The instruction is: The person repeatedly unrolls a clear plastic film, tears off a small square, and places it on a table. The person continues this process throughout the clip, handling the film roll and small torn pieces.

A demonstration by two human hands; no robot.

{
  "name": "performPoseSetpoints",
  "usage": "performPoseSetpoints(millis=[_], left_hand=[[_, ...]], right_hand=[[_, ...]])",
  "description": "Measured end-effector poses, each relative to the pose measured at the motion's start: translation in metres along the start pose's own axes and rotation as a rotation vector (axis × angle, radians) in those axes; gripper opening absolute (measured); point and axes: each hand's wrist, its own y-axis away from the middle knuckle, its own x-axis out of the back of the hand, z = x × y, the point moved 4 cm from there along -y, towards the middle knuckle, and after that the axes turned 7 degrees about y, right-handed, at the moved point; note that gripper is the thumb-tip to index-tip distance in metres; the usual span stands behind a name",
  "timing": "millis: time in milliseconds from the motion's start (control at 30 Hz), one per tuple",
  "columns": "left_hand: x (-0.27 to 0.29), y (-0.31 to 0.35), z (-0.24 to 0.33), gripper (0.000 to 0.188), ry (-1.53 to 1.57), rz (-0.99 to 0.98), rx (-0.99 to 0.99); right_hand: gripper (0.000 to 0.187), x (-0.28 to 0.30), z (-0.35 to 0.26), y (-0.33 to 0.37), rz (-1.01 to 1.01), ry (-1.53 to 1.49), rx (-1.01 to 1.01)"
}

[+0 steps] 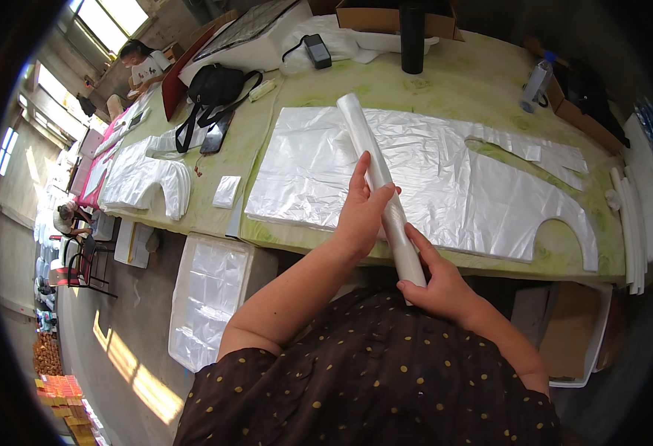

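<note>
Both of my hands hold a long roll of thin translucent plastic [358,126], tilted with its far end up and to the left. My left hand [362,214] wraps the middle of the roll, thumb across it. Lower down, my right hand [442,286] grips the near end. Under and behind the roll, a flat stack of clear plastic sheets [483,201] lies on the table [304,85], with curved cut-outs toward its right end. A small folded plastic packet [226,192] rests left of the stack.
Another cut plastic stack [144,175] lies at the left, near a black bag [219,88] and a phone [216,134]. A black tumbler [411,41] and a water bottle [537,82] stand behind. Below the table edge sits a bin of folded plastic [211,293]. Two people are farther left.
</note>
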Motion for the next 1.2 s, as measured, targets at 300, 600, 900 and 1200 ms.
performPoseSetpoints(millis=[300, 600, 900, 1200], left_hand=[[0.028, -0.098, 0.052, 0.101, -0.108, 0.017, 0.200], [0.022, -0.140, 0.052, 0.051, -0.463, -0.202, 0.504], [-0.006, -0.171, 0.040, 0.031, -0.675, -0.152, 0.455], [-0.018, -0.176, 0.027, 0.030, -0.976, -0.192, 0.365]], right_hand=[[0.093, 0.047, 0.016, 0.060, 0.061, 0.274, 0.028], [0.092, 0.063, 0.030, 0.088, 0.063, 0.322, 0.047], [0.100, 0.068, 0.026, 0.085, 0.123, 0.329, -0.152], [0.100, 0.071, 0.052, 0.174, 0.015, 0.405, -0.404]])
